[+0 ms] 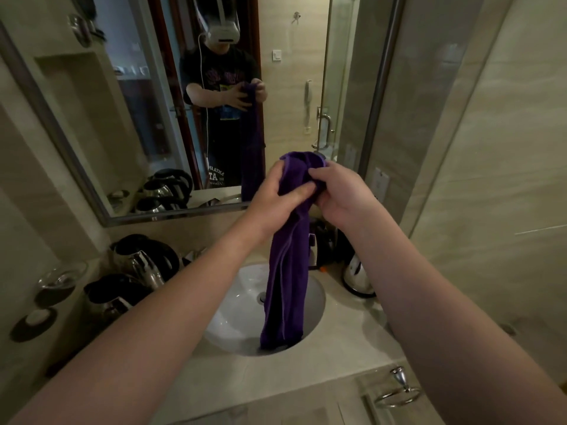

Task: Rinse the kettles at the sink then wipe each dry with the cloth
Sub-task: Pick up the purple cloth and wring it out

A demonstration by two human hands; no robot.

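Observation:
I hold a long purple cloth (287,271) up above the white sink (239,305); its lower end hangs down into the basin. My left hand (276,194) grips the cloth's top from the left and my right hand (337,191) pinches it from the right. Two steel kettles with black handles stand left of the sink, one at the back (144,259) and one nearer (110,302). Another steel kettle (357,276) stands to the right of the sink, partly behind my right forearm.
A wall mirror (147,118) hangs behind the counter and reflects a person holding the cloth. A glass dish (61,279) and black coasters (33,323) lie at the far left. A chrome towel ring (399,391) hangs at the counter's front right. A glass shower door (414,102) stands right.

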